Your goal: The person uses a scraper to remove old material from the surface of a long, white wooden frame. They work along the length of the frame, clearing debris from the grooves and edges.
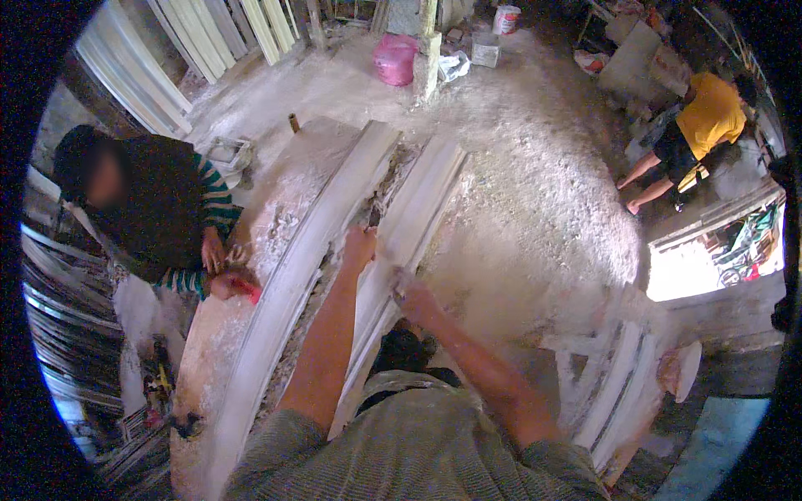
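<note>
While the left moulding (313, 238) and right moulding (422, 200) lie lengthwise on the bench (210, 355), both hands are at the right one.

The left hand (360, 248) is clenched at its left edge, contents hidden; the right hand (417, 301), nearer and blurred, is by its right edge, its grip impossible to tell; on the left, a co-worker's hand (224, 285) holds a red object (251, 291) beside the left moulding.

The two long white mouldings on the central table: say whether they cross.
No, the left moulding and the right moulding lie side by side with a gap between them.
</note>
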Demonstrator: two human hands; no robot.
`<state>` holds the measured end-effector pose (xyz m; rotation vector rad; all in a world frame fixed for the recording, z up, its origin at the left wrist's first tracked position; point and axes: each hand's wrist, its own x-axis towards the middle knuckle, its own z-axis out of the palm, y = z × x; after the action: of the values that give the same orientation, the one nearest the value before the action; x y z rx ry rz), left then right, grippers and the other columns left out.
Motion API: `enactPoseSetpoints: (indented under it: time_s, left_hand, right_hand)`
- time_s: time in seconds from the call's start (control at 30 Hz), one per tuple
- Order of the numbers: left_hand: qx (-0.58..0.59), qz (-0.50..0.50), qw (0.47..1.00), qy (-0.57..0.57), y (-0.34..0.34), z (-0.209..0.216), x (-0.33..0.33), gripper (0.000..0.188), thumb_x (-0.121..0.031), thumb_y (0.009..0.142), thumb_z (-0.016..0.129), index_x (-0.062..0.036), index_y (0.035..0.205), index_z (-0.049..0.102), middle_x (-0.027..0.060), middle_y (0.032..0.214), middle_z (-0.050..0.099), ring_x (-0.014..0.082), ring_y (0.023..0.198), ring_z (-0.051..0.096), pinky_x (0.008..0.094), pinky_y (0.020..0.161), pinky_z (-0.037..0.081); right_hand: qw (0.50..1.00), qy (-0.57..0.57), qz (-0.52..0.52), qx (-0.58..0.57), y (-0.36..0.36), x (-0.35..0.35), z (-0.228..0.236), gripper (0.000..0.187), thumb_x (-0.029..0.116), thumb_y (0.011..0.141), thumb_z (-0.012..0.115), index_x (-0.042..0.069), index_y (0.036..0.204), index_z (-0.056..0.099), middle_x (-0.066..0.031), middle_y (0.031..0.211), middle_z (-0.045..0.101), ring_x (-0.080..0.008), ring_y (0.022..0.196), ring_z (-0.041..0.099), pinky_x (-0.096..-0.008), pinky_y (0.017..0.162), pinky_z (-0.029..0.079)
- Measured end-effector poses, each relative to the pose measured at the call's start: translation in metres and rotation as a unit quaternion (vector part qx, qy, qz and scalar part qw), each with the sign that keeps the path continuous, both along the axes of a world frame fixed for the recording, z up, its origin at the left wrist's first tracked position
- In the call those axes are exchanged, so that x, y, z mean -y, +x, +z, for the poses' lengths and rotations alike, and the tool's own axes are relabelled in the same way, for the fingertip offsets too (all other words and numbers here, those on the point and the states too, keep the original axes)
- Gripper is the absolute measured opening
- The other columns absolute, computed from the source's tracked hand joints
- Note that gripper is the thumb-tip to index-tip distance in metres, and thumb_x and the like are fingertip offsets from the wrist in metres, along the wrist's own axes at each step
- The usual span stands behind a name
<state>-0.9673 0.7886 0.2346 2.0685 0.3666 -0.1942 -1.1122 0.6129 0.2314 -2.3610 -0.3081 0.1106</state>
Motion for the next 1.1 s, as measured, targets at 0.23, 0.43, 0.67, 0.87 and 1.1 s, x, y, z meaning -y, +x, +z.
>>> enactPoseSetpoints:
  time_s: [0.23, 0.43, 0.67, 0.87, 1.1]
  left_hand:
    - [0.029, -0.029, 0.994, -0.098, 0.083, 0.044, 0.074, 0.035, -0.032, 0.098, 0.065, 0.0025, 0.093, 0.070, 0.0175, 0.069, 0.068, 0.0262, 0.048, 0.064, 0.0441, 0.050, 0.051]
    - [0.118, -0.063, 0.988, 0.072, 0.175, 0.003, 0.126, 0.040, -0.035, 0.094, 0.065, 0.0014, 0.107, 0.072, 0.0248, 0.086, 0.073, 0.0425, 0.077, 0.071, 0.0508, 0.070, 0.056]
    - [0.055, -0.068, 0.996, 0.029, 0.231, -0.006, 0.148, 0.035, -0.032, 0.094, 0.065, -0.0003, 0.107, 0.072, 0.0215, 0.078, 0.071, 0.0437, 0.077, 0.070, 0.0511, 0.073, 0.056]
    - [0.004, -0.119, 0.984, -0.130, 0.138, 0.047, 0.174, 0.034, -0.035, 0.103, 0.062, -0.0031, 0.114, 0.066, 0.0124, 0.096, 0.066, 0.0246, 0.083, 0.067, 0.0387, 0.073, 0.055]
    - [0.156, -0.105, 0.981, 0.054, 0.074, 0.066, 0.271, 0.062, -0.042, 0.103, 0.061, -0.0088, 0.152, 0.042, 0.0257, 0.151, 0.046, 0.0444, 0.141, 0.043, 0.0538, 0.119, 0.033]
  right_hand:
    - [0.978, 0.088, 0.116, -0.151, 0.048, 0.059, 0.020, 0.039, 0.024, 0.099, 0.061, 0.005, 0.134, 0.060, -0.0238, 0.122, 0.065, -0.0429, 0.113, 0.063, -0.0522, 0.097, 0.050]
    - [0.960, -0.036, 0.095, -0.261, 0.108, 0.112, 0.040, 0.038, 0.026, 0.101, 0.059, 0.005, 0.133, 0.064, -0.0233, 0.121, 0.068, -0.0413, 0.112, 0.066, -0.0502, 0.100, 0.050]
    - [0.979, 0.052, 0.022, -0.197, 0.164, 0.165, 0.066, 0.041, 0.026, 0.101, 0.061, 0.006, 0.137, 0.062, -0.0228, 0.120, 0.069, -0.0379, 0.111, 0.067, -0.0464, 0.100, 0.051]
    - [0.882, 0.326, -0.062, -0.336, 0.216, 0.205, 0.079, 0.048, 0.036, 0.104, 0.058, 0.007, 0.143, 0.055, -0.0128, 0.125, 0.067, -0.0279, 0.115, 0.066, -0.0421, 0.099, 0.052]
    - [0.827, 0.280, -0.055, -0.485, 0.311, 0.234, 0.069, 0.051, 0.034, 0.102, 0.060, 0.006, 0.143, 0.048, -0.0073, 0.120, 0.063, -0.0157, 0.103, 0.063, -0.0339, 0.082, 0.054]
